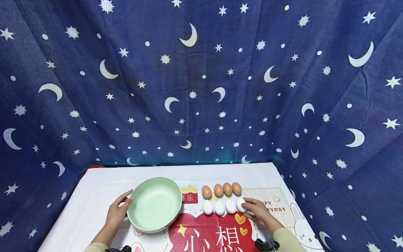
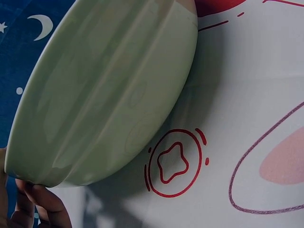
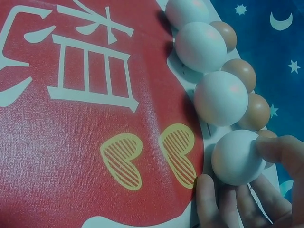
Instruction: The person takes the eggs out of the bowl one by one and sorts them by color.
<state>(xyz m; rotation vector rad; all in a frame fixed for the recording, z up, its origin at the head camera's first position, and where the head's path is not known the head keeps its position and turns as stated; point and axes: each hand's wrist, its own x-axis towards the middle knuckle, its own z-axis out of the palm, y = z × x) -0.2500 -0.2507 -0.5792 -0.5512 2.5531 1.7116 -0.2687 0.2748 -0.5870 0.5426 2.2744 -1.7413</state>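
A large pale green bowl (image 1: 154,203) sits on the left part of the table. My left hand (image 1: 117,211) grips its left rim, and in the left wrist view curled fingers (image 2: 45,202) show at the bowl's edge. To the right, white eggs (image 1: 219,207) form a near row and brown eggs (image 1: 206,192) a far row, several in each. My right hand (image 1: 256,211) holds the rightmost white egg (image 3: 237,159). Its thumb is on top of the shell, and the other fingers are around the near side and beneath.
A white table (image 1: 107,178) carries a printed cloth with a red patch (image 1: 201,227), yellow hearts and a rabbit drawing (image 1: 303,231). Dark blue curtain (image 1: 201,105) with moons and stars surrounds the table at the back and sides.
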